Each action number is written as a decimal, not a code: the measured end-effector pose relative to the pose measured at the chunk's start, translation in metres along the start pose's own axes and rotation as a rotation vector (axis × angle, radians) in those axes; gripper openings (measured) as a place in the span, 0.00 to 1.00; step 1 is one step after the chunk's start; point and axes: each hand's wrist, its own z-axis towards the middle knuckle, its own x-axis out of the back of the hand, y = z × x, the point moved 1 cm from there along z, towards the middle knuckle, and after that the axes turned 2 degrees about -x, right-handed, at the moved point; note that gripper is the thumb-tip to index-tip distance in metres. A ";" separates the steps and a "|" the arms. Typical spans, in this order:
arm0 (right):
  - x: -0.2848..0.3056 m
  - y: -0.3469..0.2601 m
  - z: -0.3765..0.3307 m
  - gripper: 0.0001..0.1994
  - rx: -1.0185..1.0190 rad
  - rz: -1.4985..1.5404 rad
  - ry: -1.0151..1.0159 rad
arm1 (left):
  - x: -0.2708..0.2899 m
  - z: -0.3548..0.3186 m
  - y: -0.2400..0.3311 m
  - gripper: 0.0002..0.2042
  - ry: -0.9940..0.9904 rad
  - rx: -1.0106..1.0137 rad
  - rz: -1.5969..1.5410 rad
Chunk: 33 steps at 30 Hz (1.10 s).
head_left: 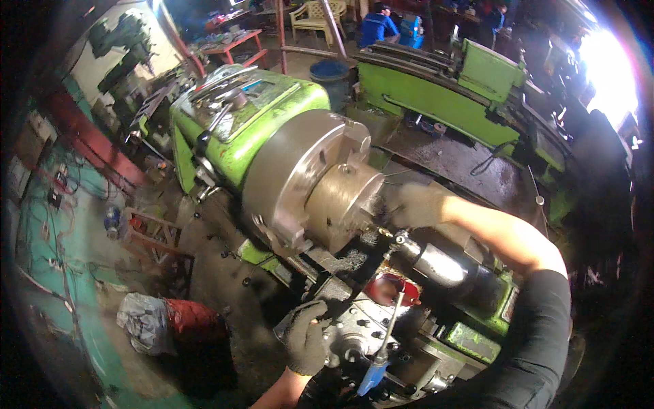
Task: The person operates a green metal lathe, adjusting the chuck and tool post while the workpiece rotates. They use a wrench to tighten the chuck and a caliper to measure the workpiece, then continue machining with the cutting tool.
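A large metal lathe chuck (283, 177) grips a thick cylindrical workpiece (340, 198) in its jaws. My right hand (417, 204), in a dark work glove, is at the workpiece's open end face; motion smears its fingers, and what they touch cannot be told. Just below it, a drill bit (385, 233) points at the workpiece from the silver tailstock quill (441, 264). My gloved left hand (305, 341) is closed beside the tool slide (354, 324), its fingers curled round something hidden. A red bowl (383, 292) stands on the slide, with a blue-handled tool (373, 378) leaning into it.
The green lathe headstock (272, 109) carries loose tools on top. Behind stands another green lathe (436, 102), with a blue drum (330, 71) beside it. A red and grey sack (194, 320) sits at lower left. A person in blue (378, 27) is far back.
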 end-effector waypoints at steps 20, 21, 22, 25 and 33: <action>-0.031 0.027 0.008 0.16 -0.580 -0.118 0.509 | 0.004 0.011 0.017 0.17 0.060 0.036 -0.234; -0.030 0.024 0.005 0.16 -0.598 -0.143 0.518 | 0.012 0.012 0.015 0.17 0.105 0.130 -0.333; -0.028 0.019 0.004 0.15 -0.617 -0.168 0.527 | 0.025 0.011 -0.003 0.17 0.138 0.188 -0.328; -0.013 -0.020 -0.007 0.15 -0.668 -0.091 0.646 | 0.068 0.010 -0.070 0.21 0.195 0.264 0.032; -0.024 -0.031 -0.017 0.22 -0.555 0.554 0.684 | 0.140 0.076 -0.267 0.33 -0.095 0.347 1.057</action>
